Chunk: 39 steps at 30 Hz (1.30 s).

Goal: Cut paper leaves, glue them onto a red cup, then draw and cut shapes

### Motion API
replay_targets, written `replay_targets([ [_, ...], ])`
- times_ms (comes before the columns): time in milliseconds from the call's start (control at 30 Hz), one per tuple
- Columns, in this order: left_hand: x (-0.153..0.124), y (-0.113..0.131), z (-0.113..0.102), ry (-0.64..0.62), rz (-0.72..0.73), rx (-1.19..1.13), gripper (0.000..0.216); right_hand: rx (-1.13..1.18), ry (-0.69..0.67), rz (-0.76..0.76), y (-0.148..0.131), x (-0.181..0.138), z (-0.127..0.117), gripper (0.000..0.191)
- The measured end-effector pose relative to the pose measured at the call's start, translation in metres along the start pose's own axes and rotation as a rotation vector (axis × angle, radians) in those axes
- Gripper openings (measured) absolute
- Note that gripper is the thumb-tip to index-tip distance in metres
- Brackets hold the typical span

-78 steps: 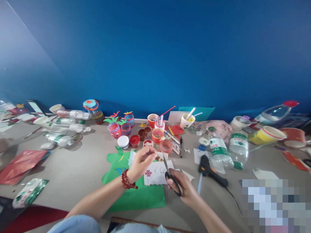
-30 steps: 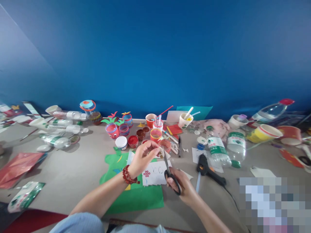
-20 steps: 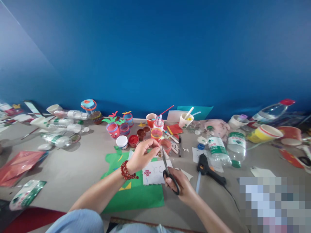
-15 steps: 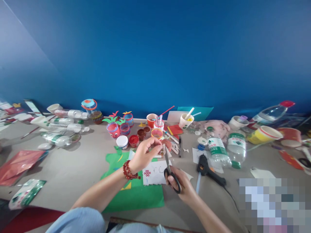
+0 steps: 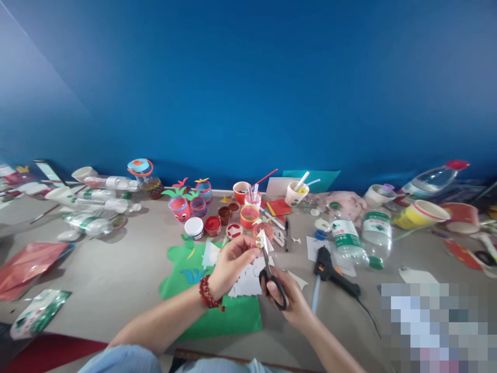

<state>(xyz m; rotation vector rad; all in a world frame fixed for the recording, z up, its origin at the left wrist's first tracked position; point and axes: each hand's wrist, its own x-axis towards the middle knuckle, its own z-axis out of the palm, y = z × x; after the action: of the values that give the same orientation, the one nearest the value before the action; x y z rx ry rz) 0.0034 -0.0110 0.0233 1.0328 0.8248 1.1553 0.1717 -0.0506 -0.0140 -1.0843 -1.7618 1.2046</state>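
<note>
My left hand (image 5: 235,261), with a red bead bracelet at the wrist, pinches a small piece of white paper (image 5: 262,240) between thumb and fingers. The black-handled scissors (image 5: 273,287) are gripped in my right hand (image 5: 289,294), their blades pointing up at the paper piece. Below the hands a white sheet (image 5: 248,278) with drawn curves lies on green paper (image 5: 236,316), partly covered by my left hand. Blue cut-out shapes (image 5: 193,275) rest on the green paper too.
Paint pots (image 5: 213,226) and decorated cups (image 5: 179,208) stand beyond the hands. A hot glue gun (image 5: 324,263) with a cord lies to the right, near plastic bottles (image 5: 346,233). More bottles (image 5: 104,205) lie at the left. A blue wall rises behind the table.
My left hand has moved down slightly and turned, uncovering a red-and-white lid and blue cut-outs. The white paper piece now shows more clearly at the scissor blades. My right hand has barely shifted.
</note>
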Motion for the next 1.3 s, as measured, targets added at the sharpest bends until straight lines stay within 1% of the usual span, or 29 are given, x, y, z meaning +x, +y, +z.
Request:
replay_targets([
  [100,0.001,-0.004,0.001,-0.005,-0.008,-0.040,0.025,0.032,-0.005,-0.012,0.002,-0.001,0.000,0.058],
  [300,0.000,-0.002,0.007,0.036,0.041,-0.055,0.024,0.088,0.011,-0.002,0.003,-0.003,0.004,0.057],
  [533,-0.001,-0.001,0.010,0.062,0.056,-0.046,0.023,0.072,0.018,-0.002,-0.002,0.000,0.006,0.060],
  [700,-0.001,0.004,0.010,0.056,0.030,-0.021,0.027,0.110,-0.038,-0.026,-0.006,0.001,0.002,0.059],
  [967,-0.001,0.011,0.010,0.054,0.030,0.027,0.028,0.030,-0.052,-0.057,-0.009,0.001,-0.007,0.057],
  [1300,-0.002,0.011,0.010,0.050,0.030,0.006,0.023,-0.095,-0.013,-0.040,-0.004,0.002,-0.008,0.063],
])
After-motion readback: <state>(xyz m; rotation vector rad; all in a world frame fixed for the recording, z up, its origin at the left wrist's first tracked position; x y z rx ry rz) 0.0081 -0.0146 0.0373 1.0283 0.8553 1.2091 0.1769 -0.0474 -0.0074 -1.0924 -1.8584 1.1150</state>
